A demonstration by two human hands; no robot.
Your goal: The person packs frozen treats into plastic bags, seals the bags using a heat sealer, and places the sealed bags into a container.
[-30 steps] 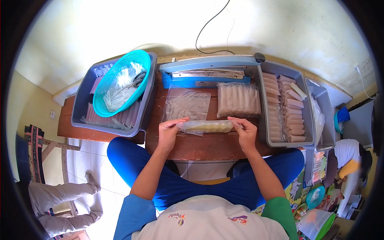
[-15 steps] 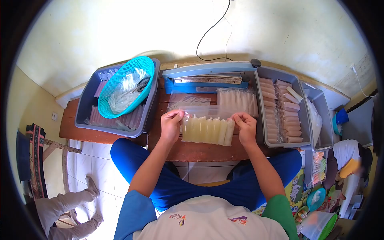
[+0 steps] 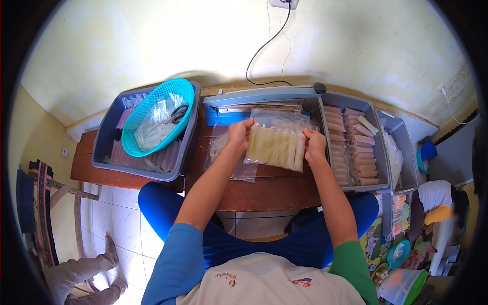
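Observation:
Between my two hands hangs a clear plastic bag (image 3: 276,147) filled with a row of several pale yellow tubes. My left hand (image 3: 239,135) pinches its upper left corner, and my right hand (image 3: 314,144) grips its right edge. The bag is held in front of the blue sealer (image 3: 218,118), whose long lever (image 3: 264,95) has a black knob at its right end. Flat clear plastic bags (image 3: 246,173) lie on the brown wooden table (image 3: 254,195), partly behind my left forearm. The packed bag of pinkish tubes seen earlier is mostly hidden behind the held bag.
At the left a grey bin (image 3: 175,165) holds packed tubes and a turquoise basket (image 3: 132,147) with clear plastic and scissors (image 3: 179,114). Grey bins of pinkish tubes (image 3: 363,157) line the right. A person's legs (image 3: 76,269) are at lower left; another person (image 3: 437,195) is at right.
From lying nearly edge-on, the yellow bag has been tipped to show its broad side. Both hands have then moved it right and away from me, over the pinkish bag and towards the sealer.

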